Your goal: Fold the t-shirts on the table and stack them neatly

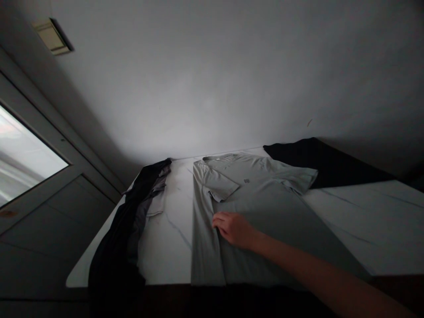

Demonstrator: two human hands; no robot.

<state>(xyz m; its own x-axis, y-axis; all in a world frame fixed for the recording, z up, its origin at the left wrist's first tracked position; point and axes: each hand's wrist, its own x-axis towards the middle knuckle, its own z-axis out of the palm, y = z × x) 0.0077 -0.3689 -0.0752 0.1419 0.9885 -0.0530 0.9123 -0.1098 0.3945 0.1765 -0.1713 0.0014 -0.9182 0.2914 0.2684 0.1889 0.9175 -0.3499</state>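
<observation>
A grey-green short-sleeved T-shirt point(265, 212) lies spread on the white marbled table, its collar toward the wall and a small dark print on the chest. Its left side is turned inward in a long strip, with that sleeve lying over the front; the other sleeve points out to the right. My right hand point(236, 229) reaches in from the lower right, its fingers curled closed at the inner edge of the turned-in strip, just below the sleeve. The fingertips are partly hidden. My left hand is out of view.
Dark and grey clothes point(132, 221) lie heaped along the left of the table point(177, 229). At the back right a black cloth point(326, 163) lies flat, partly beside the T-shirt's sleeve. A wall stands behind, and a door point(66, 194) is on the left.
</observation>
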